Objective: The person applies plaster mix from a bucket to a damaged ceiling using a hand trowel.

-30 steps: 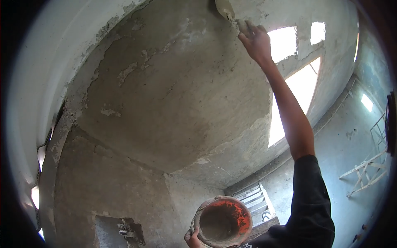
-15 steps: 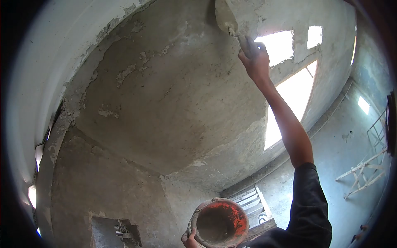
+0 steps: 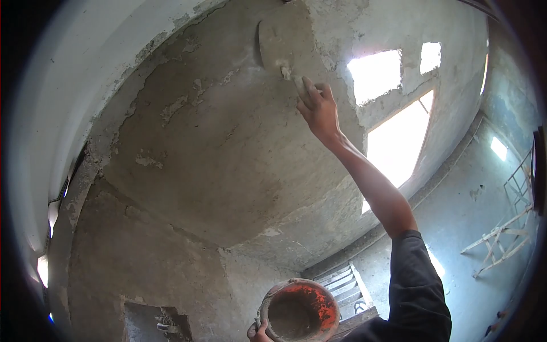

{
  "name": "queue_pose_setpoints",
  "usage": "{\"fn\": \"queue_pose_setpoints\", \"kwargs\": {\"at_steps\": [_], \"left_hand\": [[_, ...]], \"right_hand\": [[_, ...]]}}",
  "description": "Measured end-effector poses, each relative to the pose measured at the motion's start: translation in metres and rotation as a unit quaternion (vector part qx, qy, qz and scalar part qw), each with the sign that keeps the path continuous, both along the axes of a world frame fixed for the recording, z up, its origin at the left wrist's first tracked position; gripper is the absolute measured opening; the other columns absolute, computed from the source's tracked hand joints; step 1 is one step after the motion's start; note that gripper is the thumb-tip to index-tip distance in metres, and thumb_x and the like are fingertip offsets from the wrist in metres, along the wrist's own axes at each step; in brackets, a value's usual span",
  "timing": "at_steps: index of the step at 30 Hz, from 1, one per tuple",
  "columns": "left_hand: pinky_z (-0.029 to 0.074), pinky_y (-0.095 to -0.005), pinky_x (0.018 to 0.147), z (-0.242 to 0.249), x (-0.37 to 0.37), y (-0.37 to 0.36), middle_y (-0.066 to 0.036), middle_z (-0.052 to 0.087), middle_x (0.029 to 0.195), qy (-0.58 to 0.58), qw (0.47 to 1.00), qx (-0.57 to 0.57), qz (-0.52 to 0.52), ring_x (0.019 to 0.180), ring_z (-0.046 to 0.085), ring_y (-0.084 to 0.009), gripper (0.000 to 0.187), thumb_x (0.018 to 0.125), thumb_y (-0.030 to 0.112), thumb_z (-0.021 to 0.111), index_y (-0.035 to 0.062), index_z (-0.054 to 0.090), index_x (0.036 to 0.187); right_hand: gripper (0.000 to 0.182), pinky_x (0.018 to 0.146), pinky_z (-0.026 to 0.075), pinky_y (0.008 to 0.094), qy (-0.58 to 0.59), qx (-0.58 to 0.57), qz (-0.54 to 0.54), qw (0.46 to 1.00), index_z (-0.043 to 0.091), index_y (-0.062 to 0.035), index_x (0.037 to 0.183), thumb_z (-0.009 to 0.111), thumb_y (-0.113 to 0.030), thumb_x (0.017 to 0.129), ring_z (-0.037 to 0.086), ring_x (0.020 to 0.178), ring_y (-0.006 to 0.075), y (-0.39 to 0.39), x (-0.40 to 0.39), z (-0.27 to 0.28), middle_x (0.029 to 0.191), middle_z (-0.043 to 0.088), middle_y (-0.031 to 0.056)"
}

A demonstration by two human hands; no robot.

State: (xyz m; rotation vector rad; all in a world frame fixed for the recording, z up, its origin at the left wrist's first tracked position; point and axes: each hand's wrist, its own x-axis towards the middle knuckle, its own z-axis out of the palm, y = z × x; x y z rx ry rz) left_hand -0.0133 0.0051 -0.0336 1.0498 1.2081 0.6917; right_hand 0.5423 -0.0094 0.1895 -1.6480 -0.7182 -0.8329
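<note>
In the head view, the right hand (image 3: pixel 320 114) was raised at about 1 o'clock, its fingers curled firmly round the handle of a trowel (image 3: pixel 279 45), whose grey blade lay at 12 o'clock, beyond the fingers. The blade's face was set along the rough plastered wall (image 3: pixel 216 148), with a dark shadow beside its 9 o'clock edge; whether the whole blade touched the plaster could not be told. The bare forearm ran down toward 4 o'clock into a black sleeve (image 3: pixel 419 285). At 6 o'clock stood the mouth of a bucket (image 3: pixel 326 310), caked in grey on its rim, with orange showing on the inner wall toward its 3 o'clock side and grey matter inside. The left hand (image 3: pixel 261 332) gripped the bucket at the 8 o'clock side of its rim, fingers bent against it, the rest of that hand cut off by the lower edge. A bright square gap (image 3: pixel 375 77) pierced the wall between 1 and 2 o'clock, with a larger slanting one between 2 and 3. A slatted frame (image 3: pixel 345 288) showed at 5 o'clock just beside the bucket, a pale trestle (image 3: pixel 501 239) between 3 and 4, and a recess (image 3: pixel 139 322) at 7 o'clock
</note>
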Motion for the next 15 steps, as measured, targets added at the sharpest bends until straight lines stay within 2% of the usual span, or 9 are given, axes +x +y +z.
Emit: {"fn": "queue_pose_setpoints", "kwargs": {"at_steps": [2, 5, 7, 8, 10, 15], "left_hand": [[0.043, -0.0378, 0.090, 0.009, 0.006, -0.001, -0.009, 0.059, 0.114, 0.008, 0.998, -0.055, 0.020, 0.103, 0.054, -0.0254, 0.032, 0.081, 0.003, 0.063, -0.0039, 0.058, 0.113], [0.043, -0.0388, 0.091, -0.001, -0.001, 0.000, -0.009, 0.058, 0.115, -0.026, 0.999, -0.033, -0.001, 0.105, 0.054, -0.0261, 0.036, 0.081, 0.004, 0.063, -0.0038, 0.057, 0.116], [0.043, -0.0395, 0.091, -0.012, -0.004, 0.005, -0.009, 0.058, 0.115, -0.010, 0.999, -0.030, 0.003, 0.106, 0.053, -0.0266, 0.037, 0.081, 0.005, 0.063, -0.0035, 0.057, 0.116], [0.043, -0.0402, 0.091, -0.016, -0.006, 0.007, -0.010, 0.058, 0.115, 0.004, 1.000, -0.028, 0.006, 0.107, 0.053, -0.0271, 0.038, 0.081, 0.006, 0.064, -0.0031, 0.057, 0.117], [0.043, -0.0403, 0.091, -0.012, -0.002, 0.005, -0.009, 0.058, 0.115, 0.001, 0.999, -0.040, 0.019, 0.106, 0.053, -0.0270, 0.038, 0.081, 0.007, 0.064, -0.0030, 0.056, 0.117], [0.043, -0.0402, 0.090, 0.009, 0.007, 0.000, -0.010, 0.058, 0.114, 0.025, 0.998, -0.061, 0.016, 0.106, 0.053, -0.0269, 0.038, 0.081, 0.007, 0.064, -0.0030, 0.056, 0.117]], "right_hand": [[0.056, 0.077, 0.054, 0.0368, -0.026, 0.007, 0.009, 1.000, 0.049, -0.0089, 0.134, 0.070, -0.012, 0.081, 0.062, 0.087, 0.0296, -0.004, 0.002, -0.002, 0.111, 0.050, 0.0185], [0.057, 0.077, 0.053, 0.0368, -0.008, 0.052, -0.041, 0.998, 0.049, -0.0087, 0.134, 0.070, -0.013, 0.081, 0.061, 0.087, 0.0289, -0.009, 0.019, 0.004, 0.110, 0.051, 0.0173], [0.056, 0.078, 0.052, 0.0374, -0.107, -0.004, -0.169, 0.980, 0.050, -0.0086, 0.134, 0.069, -0.014, 0.082, 0.060, 0.087, 0.0292, -0.014, 0.032, 0.020, 0.110, 0.051, 0.0172], [0.056, 0.078, 0.052, 0.0374, -0.106, -0.004, -0.169, 0.980, 0.050, -0.0086, 0.134, 0.069, -0.014, 0.082, 0.060, 0.087, 0.0292, -0.014, 0.033, 0.025, 0.110, 0.051, 0.0172], [0.053, 0.079, 0.051, 0.0383, 0.006, 0.053, -0.096, 0.994, 0.051, -0.0080, 0.133, 0.068, -0.015, 0.083, 0.059, 0.088, 0.0300, -0.013, 0.034, 0.033, 0.110, 0.051, 0.0175], [0.053, 0.079, 0.051, 0.0385, 0.011, 0.028, -0.057, 0.998, 0.051, -0.0075, 0.132, 0.067, -0.015, 0.083, 0.059, 0.089, 0.0297, -0.009, 0.035, 0.023, 0.110, 0.051, 0.0170]]}}
